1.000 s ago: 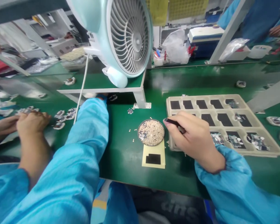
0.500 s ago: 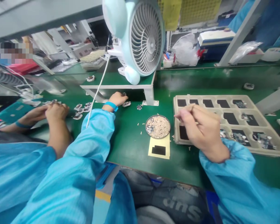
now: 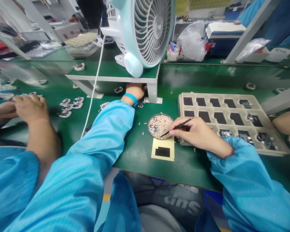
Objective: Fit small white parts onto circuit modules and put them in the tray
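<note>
My right hand [image 3: 192, 130] is closed on a dark pair of tweezers [image 3: 180, 126]. Their tips point down over the right side of a round dish [image 3: 161, 126] full of tiny pale and dark pieces, with a small circuit part in it. My left hand [image 3: 135, 90], with a blue wristband, reaches under the small shelf [image 3: 111, 78] close to its right leg. Its fingers are mostly hidden by the shelf edge and the back of the hand. Small circuit parts [image 3: 140, 104] lie just below that hand.
A beige compartment tray [image 3: 232, 114] with black pads and circuit parts stands at right. Yellow paper with a black patch [image 3: 162, 151] lies before the dish. A fan [image 3: 149, 32] stands on the shelf, its white cable [image 3: 94, 85] hanging down. A co-worker's hands [image 3: 30, 108] are at left.
My left hand has moved right and deeper under the shelf. My right hand has moved left and down to the dish, and the tweezers now show clearly. A forearm has appeared at the right edge.
</note>
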Available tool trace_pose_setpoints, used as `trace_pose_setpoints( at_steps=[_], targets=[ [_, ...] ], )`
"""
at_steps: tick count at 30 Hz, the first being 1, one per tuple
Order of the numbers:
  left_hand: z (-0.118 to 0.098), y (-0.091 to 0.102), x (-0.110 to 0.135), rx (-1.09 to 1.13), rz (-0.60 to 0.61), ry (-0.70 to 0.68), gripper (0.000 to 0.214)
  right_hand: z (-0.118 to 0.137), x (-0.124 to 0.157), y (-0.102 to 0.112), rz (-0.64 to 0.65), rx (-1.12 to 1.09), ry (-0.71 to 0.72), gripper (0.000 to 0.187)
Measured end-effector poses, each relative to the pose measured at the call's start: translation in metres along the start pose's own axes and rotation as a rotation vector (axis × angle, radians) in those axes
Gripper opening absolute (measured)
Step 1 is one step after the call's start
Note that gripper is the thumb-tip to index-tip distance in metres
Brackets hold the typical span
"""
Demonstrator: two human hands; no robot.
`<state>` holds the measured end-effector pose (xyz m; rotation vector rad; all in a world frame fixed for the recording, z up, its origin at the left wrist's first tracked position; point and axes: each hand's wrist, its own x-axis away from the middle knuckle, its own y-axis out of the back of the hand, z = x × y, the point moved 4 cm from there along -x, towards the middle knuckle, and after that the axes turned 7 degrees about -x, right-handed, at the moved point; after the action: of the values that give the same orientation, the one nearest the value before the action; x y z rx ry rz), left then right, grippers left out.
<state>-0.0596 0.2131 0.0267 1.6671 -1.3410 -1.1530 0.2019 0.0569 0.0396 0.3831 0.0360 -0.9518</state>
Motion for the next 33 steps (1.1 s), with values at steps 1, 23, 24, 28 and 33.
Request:
trace_pose_setpoints(
  at_steps=[1,23,24,28,33],
  targets=[
    [0.003,0.007,0.014,-0.015,-0.002,-0.003,0.031,0.000,0.001,-0.004,0.032,0.009,0.023,0.010],
    [-0.036,-0.007,0.159,1.242,0.554,0.130,0.035,-0.007,0.007,-0.025,0.096,0.214,-0.038,0.010],
    [-0.036,-0.008,0.160,1.239,0.558,0.129,0.035,-0.007,0.007,-0.025,0.099,0.217,-0.030,0.009],
    [-0.036,-0.010,0.161,1.219,0.550,0.117,0.039,-0.006,0.008,-0.026,0.104,0.217,-0.013,0.008],
    [-0.036,-0.010,0.163,1.164,0.471,0.066,0.044,-0.001,0.008,-0.021,0.064,0.074,-0.007,0.009]
  ],
)
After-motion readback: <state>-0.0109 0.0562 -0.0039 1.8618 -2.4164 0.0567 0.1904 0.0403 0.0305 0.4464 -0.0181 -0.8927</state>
